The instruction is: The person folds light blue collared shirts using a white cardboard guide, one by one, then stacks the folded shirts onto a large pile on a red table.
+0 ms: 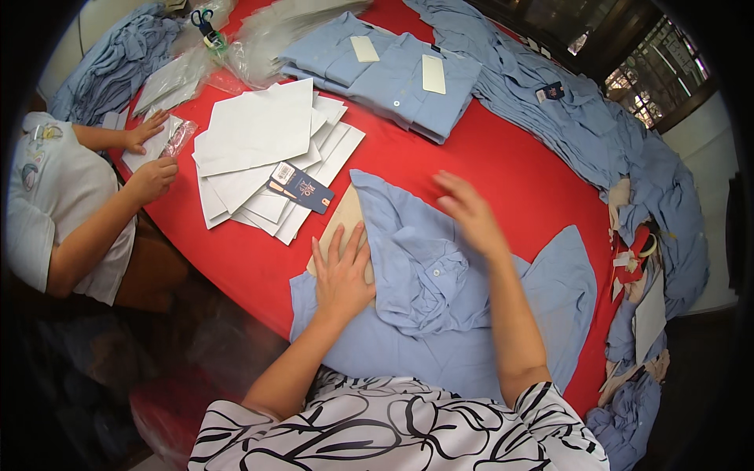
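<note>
A light blue shirt (pixel 408 235) lies partly folded on the red-covered table (pixel 514 169), its fabric bunched round a small white button. Under its left fold shows a tan cardboard sheet (pixel 348 208). My left hand (pixel 345 275) presses flat on that cardboard with fingers spread, close to the fold. Raised over the shirt's right side is my right hand (pixel 475 216), slightly blurred, its fingers stretched out and nothing visible in them. Just beyond my left hand, a dark blue hang tag (pixel 302 187) rests on a loose pile of white sheets (pixel 255 129).
Folded blue shirts with pale cards (pixel 381 71) lie at the far side. Heaped blue garments (pixel 581 129) run along the right edge. At left a co-worker's hands (pixel 153 180) handle a clear plastic bag (pixel 182 135). Dark-handled scissors (pixel 204 23) stand at the back left.
</note>
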`<state>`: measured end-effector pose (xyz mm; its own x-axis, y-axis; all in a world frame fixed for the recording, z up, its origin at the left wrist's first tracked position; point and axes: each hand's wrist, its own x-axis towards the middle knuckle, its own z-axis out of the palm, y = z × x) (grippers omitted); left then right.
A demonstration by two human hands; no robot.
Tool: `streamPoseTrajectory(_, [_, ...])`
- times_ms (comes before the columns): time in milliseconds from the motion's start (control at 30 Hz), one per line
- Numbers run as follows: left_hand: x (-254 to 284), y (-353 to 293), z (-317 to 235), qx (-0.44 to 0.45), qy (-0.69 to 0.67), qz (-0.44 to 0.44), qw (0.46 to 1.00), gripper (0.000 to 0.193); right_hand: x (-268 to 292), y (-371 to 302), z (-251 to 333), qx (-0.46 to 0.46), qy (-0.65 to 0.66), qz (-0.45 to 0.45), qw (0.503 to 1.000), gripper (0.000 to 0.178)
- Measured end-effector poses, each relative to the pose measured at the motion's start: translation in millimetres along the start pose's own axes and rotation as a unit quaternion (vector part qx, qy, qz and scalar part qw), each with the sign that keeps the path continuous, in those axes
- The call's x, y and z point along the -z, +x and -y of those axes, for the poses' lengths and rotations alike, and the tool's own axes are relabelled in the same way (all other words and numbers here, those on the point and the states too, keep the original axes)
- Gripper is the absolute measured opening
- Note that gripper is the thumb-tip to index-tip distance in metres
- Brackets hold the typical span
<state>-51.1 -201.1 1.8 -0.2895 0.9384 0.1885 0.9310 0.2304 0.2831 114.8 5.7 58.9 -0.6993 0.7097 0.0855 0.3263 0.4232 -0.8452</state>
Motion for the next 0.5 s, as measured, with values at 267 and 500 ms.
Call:
streamPoseTrajectory(267, [-8, -4, 5, 0.004, -0.096, -0.110, 0.989, 0.066, -97, -27, 8, 0.186, -0.347, 0.068, 0.917, 0.061])
streamPoseTrajectory(500, [-16, -13, 15, -0.022, -0.131, -0.104, 0.986, 0.058, 4, -32, -18, 0.001, -0.123, 0.012, 0.992, 0.042])
